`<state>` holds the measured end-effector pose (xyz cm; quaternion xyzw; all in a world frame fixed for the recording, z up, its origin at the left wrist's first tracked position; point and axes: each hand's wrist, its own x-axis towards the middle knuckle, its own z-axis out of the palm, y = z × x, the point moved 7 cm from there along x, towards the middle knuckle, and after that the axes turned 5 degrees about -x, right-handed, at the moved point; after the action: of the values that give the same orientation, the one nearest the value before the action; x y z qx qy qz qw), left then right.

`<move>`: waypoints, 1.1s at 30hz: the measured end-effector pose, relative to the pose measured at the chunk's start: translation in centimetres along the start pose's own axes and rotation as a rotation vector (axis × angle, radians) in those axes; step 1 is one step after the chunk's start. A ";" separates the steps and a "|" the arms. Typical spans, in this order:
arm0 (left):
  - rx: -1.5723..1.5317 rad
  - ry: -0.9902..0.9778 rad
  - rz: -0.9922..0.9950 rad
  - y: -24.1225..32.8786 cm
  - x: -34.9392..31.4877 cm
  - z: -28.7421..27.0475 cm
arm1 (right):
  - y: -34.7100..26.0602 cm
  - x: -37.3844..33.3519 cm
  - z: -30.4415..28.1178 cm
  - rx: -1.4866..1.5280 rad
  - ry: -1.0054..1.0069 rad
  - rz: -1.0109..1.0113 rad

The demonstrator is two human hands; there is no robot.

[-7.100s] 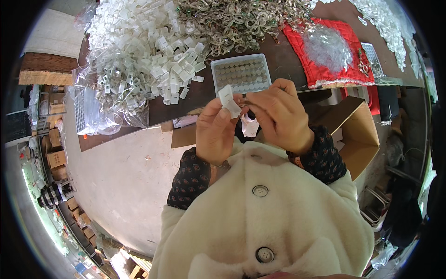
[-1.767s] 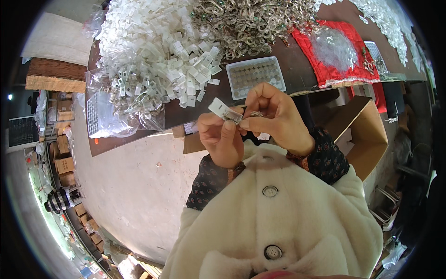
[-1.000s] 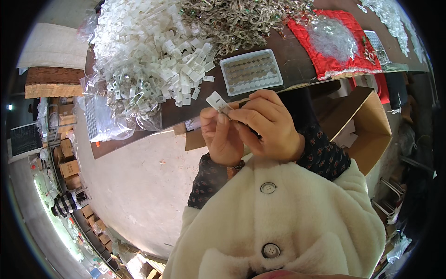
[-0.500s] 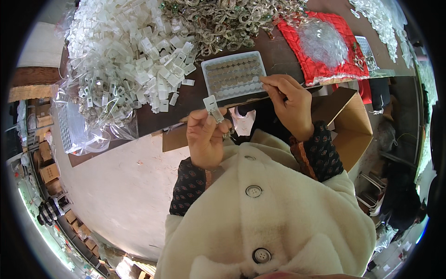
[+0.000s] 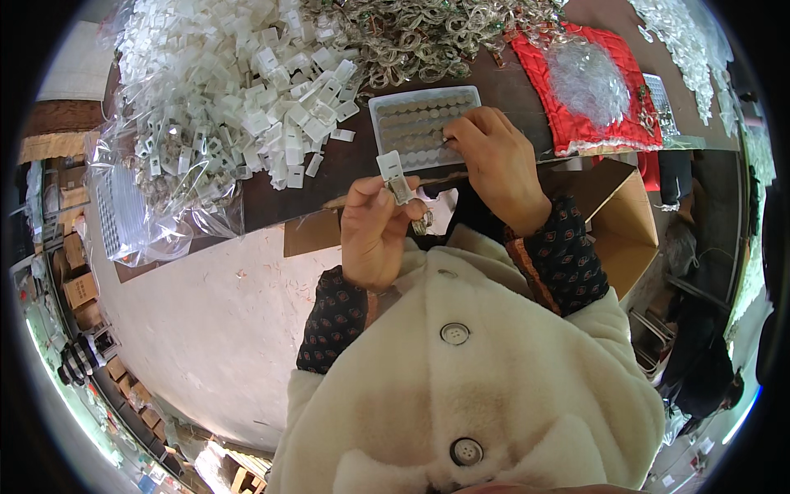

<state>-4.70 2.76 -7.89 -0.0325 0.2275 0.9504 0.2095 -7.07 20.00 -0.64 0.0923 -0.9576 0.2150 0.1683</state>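
Note:
My left hand [image 5: 372,235] is closed on a small white plastic battery case [image 5: 394,175], which stands up between thumb and fingers with its flap raised. A small coil of thin wire [image 5: 422,222] hangs by the same fingers. Just beyond is a pale plastic tray [image 5: 378,109] with rows of round, coin-shaped cells [image 5: 421,123]. My right hand [image 5: 500,169] reaches over the tray's right side, thumb and forefinger pinched together above the rows. Whatever sits between those fingertips is too small to make out.
A big heap of white plastic cases [image 5: 247,90] covers the table's left, beside a clear plastic bag [image 5: 169,206]. Coiled wire strings [image 5: 420,37] are piled at the back. Clear pieces [image 5: 588,82] lie on a red cloth [image 5: 535,62] at right. An open cardboard box [image 5: 625,214] stands below the edge.
My right hand has moved left from the tray's right edge to over its rows. My left hand, still holding the battery case, has shifted slightly right and up.

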 end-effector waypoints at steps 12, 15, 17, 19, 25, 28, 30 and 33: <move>0.265 -0.044 0.239 1.2 -0.7 2.1 | -6.7 -1.4 -2.6 0.286 0.068 -0.195; 0.221 -0.040 0.190 1.1 -0.9 2.0 | -7.0 -1.4 -2.9 0.301 0.097 -0.205; 0.167 -0.059 0.131 0.8 -1.0 1.9 | -6.9 -1.4 -3.4 0.343 0.181 -0.208; 0.119 -0.063 0.094 0.5 -1.2 1.7 | -7.3 -1.4 -3.3 0.304 0.204 -0.263; 0.085 -0.007 0.124 0.9 -1.2 0.3 | -8.4 -1.9 -1.6 0.272 0.227 -0.370; 0.081 0.080 0.195 1.7 -1.4 -0.8 | -7.5 -1.4 -0.5 0.263 0.209 -0.269; 0.087 0.127 0.222 2.2 -1.5 -1.4 | -6.7 -0.8 0.5 0.220 0.162 -0.198; 0.078 0.120 0.215 2.6 -1.4 -1.6 | -5.9 0.2 1.9 0.111 0.096 -0.191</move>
<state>-4.53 -0.61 -8.05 -0.0566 0.2788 0.9541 0.0937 -6.26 13.85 0.07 0.1817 -0.9218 0.2551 0.2283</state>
